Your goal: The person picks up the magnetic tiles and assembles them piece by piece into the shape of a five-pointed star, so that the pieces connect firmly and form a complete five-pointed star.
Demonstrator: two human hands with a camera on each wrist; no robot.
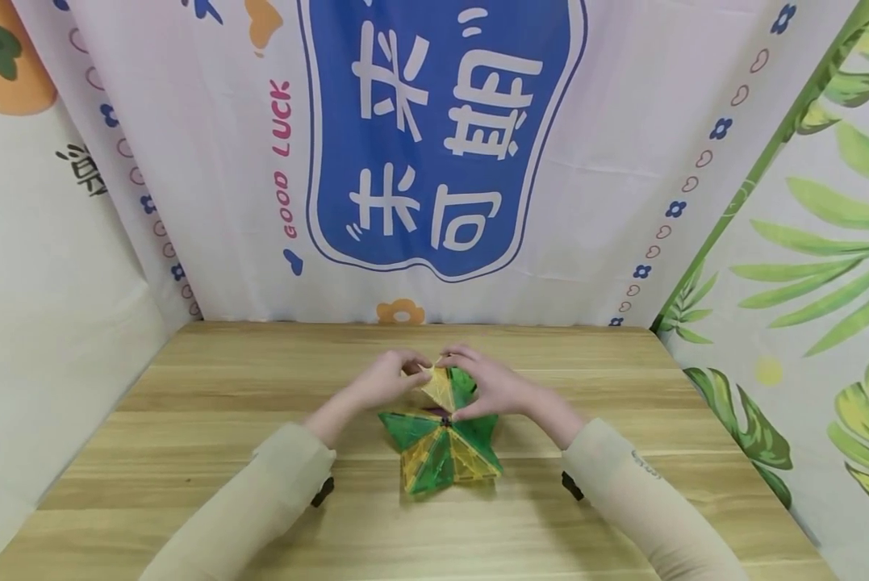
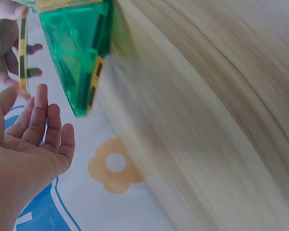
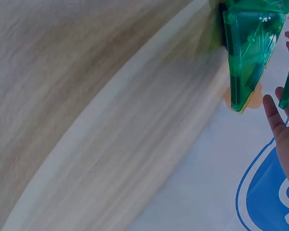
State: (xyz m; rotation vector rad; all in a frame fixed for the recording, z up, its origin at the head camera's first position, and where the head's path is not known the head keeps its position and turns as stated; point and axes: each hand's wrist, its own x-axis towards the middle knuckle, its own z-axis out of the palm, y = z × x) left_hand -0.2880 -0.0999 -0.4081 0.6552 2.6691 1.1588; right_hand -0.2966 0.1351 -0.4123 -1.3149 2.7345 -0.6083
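A star-like build of translucent green and yellow triangular magnetic tiles [image 1: 440, 461] sits on the table between the hands. At its far side, a yellow magnetic tile [image 1: 440, 389] and a green magnetic tile [image 1: 461, 386] stand up side by side. My left hand [image 1: 394, 378] pinches the yellow one near its upper corner with thumb and fingertips. My right hand [image 1: 494, 386] holds the green one, thumb low near the build's centre and fingers at the far top. In the left wrist view, the yellow tile [image 2: 23, 55] appears edge-on between both hands.
The wooden table [image 1: 260, 387] runs back to a printed cloth [image 1: 245, 242] with a blue sign, and side cloths hang left and right. Dark wrist straps [image 1: 323, 491] show below both sleeves.
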